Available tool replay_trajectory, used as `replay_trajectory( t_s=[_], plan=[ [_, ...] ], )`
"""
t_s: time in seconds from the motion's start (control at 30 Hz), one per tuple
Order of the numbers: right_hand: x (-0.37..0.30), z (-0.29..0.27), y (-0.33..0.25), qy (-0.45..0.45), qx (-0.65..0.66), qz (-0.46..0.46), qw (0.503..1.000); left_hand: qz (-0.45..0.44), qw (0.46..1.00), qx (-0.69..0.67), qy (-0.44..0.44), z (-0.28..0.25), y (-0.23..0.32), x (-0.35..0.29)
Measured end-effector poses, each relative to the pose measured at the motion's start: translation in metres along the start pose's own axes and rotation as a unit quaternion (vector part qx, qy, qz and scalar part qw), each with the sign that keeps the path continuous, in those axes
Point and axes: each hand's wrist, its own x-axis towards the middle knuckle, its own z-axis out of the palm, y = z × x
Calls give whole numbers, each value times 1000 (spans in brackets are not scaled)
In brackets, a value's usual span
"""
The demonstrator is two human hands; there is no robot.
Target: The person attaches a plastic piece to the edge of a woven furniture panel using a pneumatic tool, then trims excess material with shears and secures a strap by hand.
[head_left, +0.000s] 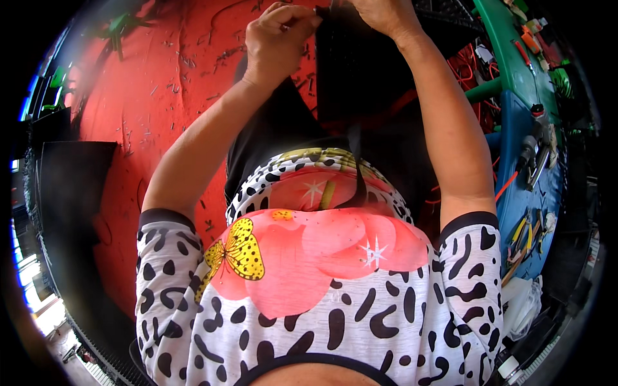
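In the head view, the left hand (278, 48) is at the top, its thumb and forefinger pinched together on the upper left edge of a black sheet (347, 71). The sheet hangs between the two hands in front of the lap; its lower part sinks into dark shadow and dark trousers, so its full outline is hard to make out. The right hand (385, 15) is cut off by the top edge, fingers out of sight, so I cannot tell how far it is open or whether it grips anything.

On the left, the red floor (158, 90) is strewn with small dark scraps (187, 61), too small to identify. A green thing (119, 29) there is blurred, and a black panel (71, 174) sits near the dark rim. On the right, a green table (505, 38) and a blue table (512, 119) bend with the lens; tools with yellow handles (526, 237) crowd the blue one, partly overlapping. Below them, a clear plastic bag (524, 305) is partly hidden by the patterned sleeve (473, 283).
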Motion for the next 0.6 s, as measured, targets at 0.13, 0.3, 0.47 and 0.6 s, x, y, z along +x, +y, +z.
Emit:
replay_trajectory(
  t_s=[0.13,0.3,0.47,0.6],
  plan=[
    [1,0,2,5,1,-14,1000,-131,964,-232,15,2,-9,5],
    [1,0,1,3,11,-9,1000,-202,952,-230,18,-3,-13,8],
    [2,-1,-1,8,8,-7,1000,-266,937,-225,34,-5,-5,10],
    [2,-2,-2,13,1,-16,1000,-296,925,-239,28,-7,1,11]
  ],
)
